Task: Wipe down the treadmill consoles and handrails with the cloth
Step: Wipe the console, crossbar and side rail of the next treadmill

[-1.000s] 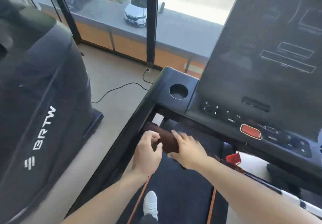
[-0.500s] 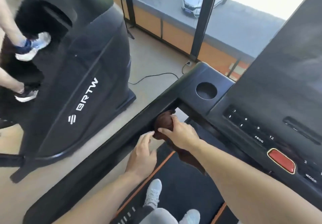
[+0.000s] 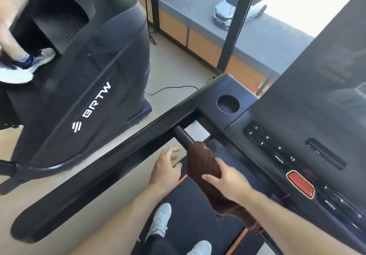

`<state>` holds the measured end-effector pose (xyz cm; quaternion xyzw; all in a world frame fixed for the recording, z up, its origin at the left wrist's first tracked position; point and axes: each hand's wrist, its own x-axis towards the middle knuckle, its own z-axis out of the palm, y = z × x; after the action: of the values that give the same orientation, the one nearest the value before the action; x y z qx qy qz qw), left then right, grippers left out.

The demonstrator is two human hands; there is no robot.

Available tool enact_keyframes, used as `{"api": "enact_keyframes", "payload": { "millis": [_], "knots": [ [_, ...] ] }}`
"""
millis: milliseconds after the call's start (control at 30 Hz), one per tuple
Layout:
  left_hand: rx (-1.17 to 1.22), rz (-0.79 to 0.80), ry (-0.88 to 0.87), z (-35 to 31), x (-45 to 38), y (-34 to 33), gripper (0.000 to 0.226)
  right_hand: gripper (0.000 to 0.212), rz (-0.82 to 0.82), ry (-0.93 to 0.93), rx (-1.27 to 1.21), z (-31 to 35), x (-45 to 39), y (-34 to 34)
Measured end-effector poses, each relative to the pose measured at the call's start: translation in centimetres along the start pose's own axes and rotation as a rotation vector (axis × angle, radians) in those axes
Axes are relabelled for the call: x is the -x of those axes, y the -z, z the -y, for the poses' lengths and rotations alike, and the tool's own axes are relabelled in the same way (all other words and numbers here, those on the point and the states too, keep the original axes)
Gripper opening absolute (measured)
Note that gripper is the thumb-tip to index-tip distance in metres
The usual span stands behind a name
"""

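cup holder [image 3: 227,104] on console [image 3: 293,135]: nothing seen in it | cloth [image 3: 204,165] wrapped round inner bar [image 3: 183,135] below cup holder, long axis along bar, tail hanging down | right hand [image 3: 227,181] grips cloth | left hand [image 3: 166,167] beside cloth, fingers spread, holding nothing

Bright window daylight, blurred, warped edges

a pale beige floor [image 3: 174,70] runs to tall windows [image 3: 293,7] set in black frames [image 3: 235,24], with orange panels [image 3: 200,40] along their base. bright daylight comes in; outside, a white car [image 3: 237,11] stands on a grey road. a black cable [image 3: 170,89] lies on the floor beside a large black exercise machine [image 3: 95,80] marked brtw.
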<state>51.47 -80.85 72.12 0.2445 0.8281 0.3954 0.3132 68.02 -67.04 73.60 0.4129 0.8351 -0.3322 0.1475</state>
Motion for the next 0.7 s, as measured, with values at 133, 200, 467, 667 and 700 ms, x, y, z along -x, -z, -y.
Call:
{"api": "enact_keyframes", "payload": {
  "millis": [133,200,467,667,700],
  "knots": [
    [-0.054,0.012,-0.054,0.7,-0.2,1.9,0.046,0.066,-0.361,0.251,0.483,2.0,-2.4,-4.5],
    [-0.106,0.033,-0.092,1.0,-0.5,3.0,0.049,0.066,-0.465,0.344,0.549,3.8,-4.6,-5.1],
    [-0.201,0.112,-0.155,1.7,-1.6,6.2,0.05,0.041,-0.397,0.208,0.345,10.2,-8.7,-3.6],
    [-0.245,0.126,-0.177,0.5,-1.7,5.7,0.048,0.067,0.077,0.001,-0.257,8.6,-9.5,0.3],
    [-0.246,0.133,-0.193,-0.1,-1.7,5.2,0.047,0.073,0.142,-0.047,-0.339,7.9,-8.7,0.9]
  ]
}}
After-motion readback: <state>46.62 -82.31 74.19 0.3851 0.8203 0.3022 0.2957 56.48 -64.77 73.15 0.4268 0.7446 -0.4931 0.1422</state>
